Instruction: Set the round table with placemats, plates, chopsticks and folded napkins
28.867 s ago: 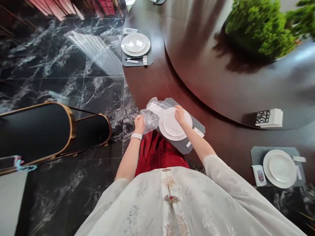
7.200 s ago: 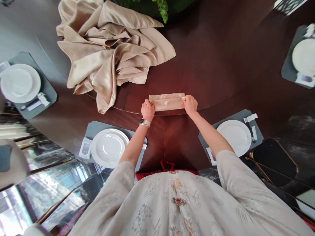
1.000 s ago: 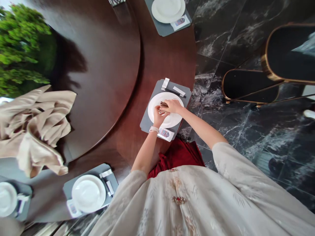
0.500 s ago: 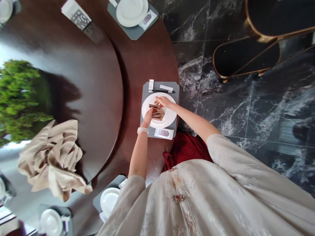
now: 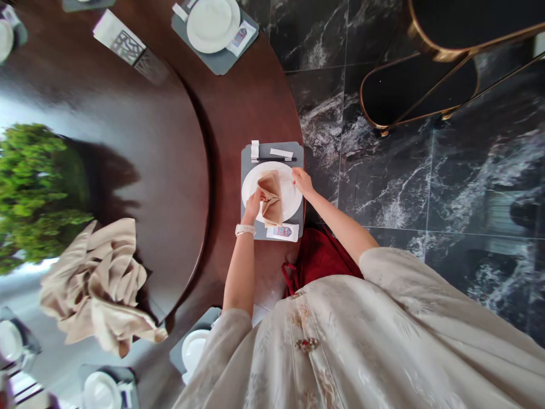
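Note:
A tan cloth napkin (image 5: 271, 201), pleated and partly spread, stands on a white plate (image 5: 288, 207). My left hand (image 5: 252, 205), with a pale band at its wrist, pinches the napkin's left side. At the plate's right rim is my right hand (image 5: 302, 180), its fingers curled over the edge and apart from the napkin. The plate rests on a grey placemat (image 5: 246, 156). Dark chopsticks (image 5: 276, 159) on a white rest (image 5: 255, 151) lie above it, beside a white paper strip (image 5: 281, 153). A printed white packet (image 5: 283, 232) lies below the plate.
A heap of tan napkins (image 5: 97, 281) sits on the turntable (image 5: 170, 170) near a green plant (image 5: 32, 193). Another place setting with a white plate (image 5: 213, 25) stands farther along the brown table (image 5: 242, 102). A black-and-gold trolley (image 5: 419, 91) stands on the marble floor at right.
The narrow stack of pleats has spread into a wider shape on the plate. My right hand has left the napkin and moved right to the plate's rim. The view has shifted slightly.

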Tool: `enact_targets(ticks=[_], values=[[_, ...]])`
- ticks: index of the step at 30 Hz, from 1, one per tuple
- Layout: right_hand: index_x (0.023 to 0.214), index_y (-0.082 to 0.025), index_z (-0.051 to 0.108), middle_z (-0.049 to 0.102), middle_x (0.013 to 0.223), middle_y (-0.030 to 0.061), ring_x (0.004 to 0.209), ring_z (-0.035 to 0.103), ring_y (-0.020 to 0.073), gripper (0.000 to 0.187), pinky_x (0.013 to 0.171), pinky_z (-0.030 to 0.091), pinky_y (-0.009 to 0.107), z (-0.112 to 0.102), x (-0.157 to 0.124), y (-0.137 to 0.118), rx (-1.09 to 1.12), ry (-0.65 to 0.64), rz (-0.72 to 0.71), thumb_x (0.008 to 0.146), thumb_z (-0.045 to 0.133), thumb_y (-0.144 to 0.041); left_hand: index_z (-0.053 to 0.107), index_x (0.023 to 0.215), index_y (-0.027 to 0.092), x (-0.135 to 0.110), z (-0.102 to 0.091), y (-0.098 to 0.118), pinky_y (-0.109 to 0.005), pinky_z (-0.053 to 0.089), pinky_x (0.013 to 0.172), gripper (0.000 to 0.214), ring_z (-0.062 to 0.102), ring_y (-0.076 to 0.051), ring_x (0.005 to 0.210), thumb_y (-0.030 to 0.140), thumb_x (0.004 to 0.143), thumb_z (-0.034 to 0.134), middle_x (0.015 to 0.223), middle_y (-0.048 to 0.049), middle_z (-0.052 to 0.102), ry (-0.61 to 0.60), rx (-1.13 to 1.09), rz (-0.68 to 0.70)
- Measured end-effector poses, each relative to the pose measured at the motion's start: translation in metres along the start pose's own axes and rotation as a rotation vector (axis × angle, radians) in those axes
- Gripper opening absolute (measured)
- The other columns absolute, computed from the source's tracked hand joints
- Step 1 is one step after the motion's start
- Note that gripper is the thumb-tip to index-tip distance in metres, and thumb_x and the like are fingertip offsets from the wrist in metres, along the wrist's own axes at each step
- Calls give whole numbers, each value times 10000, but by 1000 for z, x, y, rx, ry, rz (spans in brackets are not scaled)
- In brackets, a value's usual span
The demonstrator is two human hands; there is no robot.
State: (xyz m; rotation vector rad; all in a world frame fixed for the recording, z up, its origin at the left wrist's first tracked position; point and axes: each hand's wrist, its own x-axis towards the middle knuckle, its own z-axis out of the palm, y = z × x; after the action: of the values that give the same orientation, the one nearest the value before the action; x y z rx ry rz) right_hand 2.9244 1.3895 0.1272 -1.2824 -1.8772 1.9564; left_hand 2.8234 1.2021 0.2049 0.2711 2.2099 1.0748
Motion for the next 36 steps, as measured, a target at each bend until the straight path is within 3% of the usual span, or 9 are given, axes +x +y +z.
enact_targets(ticks=[4,7,10,19,24,27,30,33,36], values=[[957,-164,641,717,917,65,643,677,124,232,682,563,257,10,-32,31,98,-77,226,953,479,-330,741,867,172,1,-1,-4,-385,492,930,517,682,-271,908,632,910,508,801,-102,734,-34,13,-57],[901,-175,609,694,810,28,643,685,125,86,703,577,267,27,-49,40,231,-143,307,880,539,-219,741,846,179,1,-2,-9,-391,479,922,507,679,-274,899,614,927,494,843,-116,734,-59,63,-78],[978,-183,590,684,813,14,675,690,126,156,722,583,276,40,-56,44,293,-83,302,839,521,-177,750,863,187,-1,-6,-16,-402,468,932,500,673,-285,920,603,935,482,875,-117,733,-53,103,-56],[1148,-174,500,691,901,48,665,663,142,345,651,551,279,26,-114,74,-11,297,-42,853,378,-305,739,1141,211,-28,-21,-32,-401,457,998,403,673,-286,986,506,951,541,970,-90,737,2,-7,125],[1068,-191,582,677,936,83,858,667,197,245,800,547,344,47,-162,56,-251,221,-528,920,428,-309,599,1352,167,-70,-71,-95,-437,393,1141,460,551,-282,1292,415,1008,424,1343,-145,627,261,138,124],[1017,-200,616,677,946,83,877,644,205,198,821,529,348,92,-174,36,-295,-19,-735,937,450,-270,447,1482,106,-103,-123,-161,-470,312,1208,566,392,-303,1454,367,979,470,1515,-204,471,443,300,-95],[1025,-198,634,678,979,93,903,630,216,229,839,531,368,167,-178,17,-341,-292,-846,918,433,-224,299,1544,5,-139,-183,-236,-547,246,1219,751,190,-388,1541,334,921,558,1612,-309,244,591,433,-372],[1031,-195,659,689,1083,116,1028,616,239,273,901,534,392,270,-189,-2,-421,-513,-900,870,439,-190,215,1559,-55,-174,-239,-301,-594,208,1209,847,101,-444,1544,338,902,579,1619,-364,124,644,483,-555],[1019,-193,685,687,1195,112,1111,610,236,316,946,535,380,398,-213,-16,-534,-718,-865,829,435,-159,180,1564,-81,-201,-275,-342,-564,174,1226,933,74,-448,1544,361,873,624,1623,-366,86,592,535,-537]])
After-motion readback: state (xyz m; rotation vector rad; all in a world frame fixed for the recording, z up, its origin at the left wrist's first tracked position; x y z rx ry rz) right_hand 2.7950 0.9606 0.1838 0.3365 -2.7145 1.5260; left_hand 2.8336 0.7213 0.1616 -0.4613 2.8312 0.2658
